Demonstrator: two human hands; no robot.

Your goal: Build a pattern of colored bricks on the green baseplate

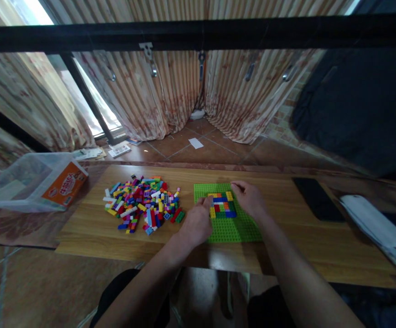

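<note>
A green studded baseplate [228, 232] lies on the wooden table, carrying a low build of coloured toy bricks [222, 207] in yellow, blue, red, white and green. My left hand [198, 221] rests over the plate's left edge, fingers bent and drawn together, their tips at the upper left side of the build. Whatever sits between those fingertips is hidden. At the build's upper right, my right hand [250, 198] hovers over the plate with thumb and fingers pinched together; anything in the pinch is too small to make out.
Left of the plate spreads a pile of loose toy bricks [143, 200]. A clear plastic box [23, 182] with an orange label stands beyond the table's left end. On the right lie a black flat tablet-like object [317, 199] and a white item [377, 221]. A dark rail [198, 34] crosses above.
</note>
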